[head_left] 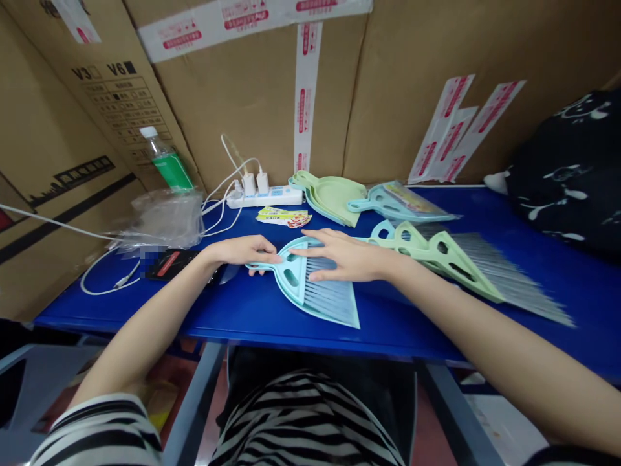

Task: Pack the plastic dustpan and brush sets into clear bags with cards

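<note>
A light-blue hand brush (295, 285) with grey bristles lies in a matching light-blue dustpan (334, 318) near the table's front edge. Around their handles at the left, my left hand (247, 251) is closed, thumb on top and fingertips showing below. Spread over the bristles and the brush head, my right hand (339, 255) has its fingers stretched out. To the right, green hand brushes (449, 262) lie overlapped with a blue one, their grey bristles pointing right. Behind them are stacked green and blue dustpans (334, 197) and a blue set in a clear bag (407, 202).
A white power strip (286, 196) with plugged chargers and loose cables stands at the back. Colourful paper cards (284, 217) lie before it. Clear plastic bags (167, 217), a green-labelled bottle (169, 165) and a dark packet (172, 264) are at left. Cardboard (252, 97) walls the back; a black patterned bag (572, 168) stands right.
</note>
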A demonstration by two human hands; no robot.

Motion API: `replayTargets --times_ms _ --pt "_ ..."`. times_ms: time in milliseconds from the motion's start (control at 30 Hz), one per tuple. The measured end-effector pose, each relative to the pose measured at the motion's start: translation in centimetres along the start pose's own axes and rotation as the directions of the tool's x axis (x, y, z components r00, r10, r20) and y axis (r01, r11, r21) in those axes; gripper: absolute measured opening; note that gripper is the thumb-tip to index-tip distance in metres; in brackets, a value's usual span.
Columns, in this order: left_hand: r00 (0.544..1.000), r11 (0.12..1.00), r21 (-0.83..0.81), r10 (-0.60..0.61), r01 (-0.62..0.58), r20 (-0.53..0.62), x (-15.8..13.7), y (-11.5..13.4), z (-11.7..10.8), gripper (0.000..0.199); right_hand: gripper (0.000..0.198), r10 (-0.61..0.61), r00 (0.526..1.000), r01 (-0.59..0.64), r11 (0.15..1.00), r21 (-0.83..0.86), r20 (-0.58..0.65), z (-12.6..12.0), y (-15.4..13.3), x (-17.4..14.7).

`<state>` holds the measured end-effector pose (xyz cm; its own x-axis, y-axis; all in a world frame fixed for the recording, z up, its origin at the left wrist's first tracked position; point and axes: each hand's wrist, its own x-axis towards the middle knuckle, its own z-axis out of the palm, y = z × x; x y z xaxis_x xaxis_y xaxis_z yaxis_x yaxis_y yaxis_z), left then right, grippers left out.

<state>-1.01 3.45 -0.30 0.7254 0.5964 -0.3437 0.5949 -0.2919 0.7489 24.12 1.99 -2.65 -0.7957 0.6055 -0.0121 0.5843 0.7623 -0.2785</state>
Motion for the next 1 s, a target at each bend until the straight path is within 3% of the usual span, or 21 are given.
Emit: replayTargets --times_ms 1000 --pt "0.997 0.99 0.134 0.059 -0.053 -0.04 0.03 -0.66 0.4 0.051 0.066 -0.001 0.999 0.003 0.999 -0.049 0.039 0.07 -0.14 -0.03"
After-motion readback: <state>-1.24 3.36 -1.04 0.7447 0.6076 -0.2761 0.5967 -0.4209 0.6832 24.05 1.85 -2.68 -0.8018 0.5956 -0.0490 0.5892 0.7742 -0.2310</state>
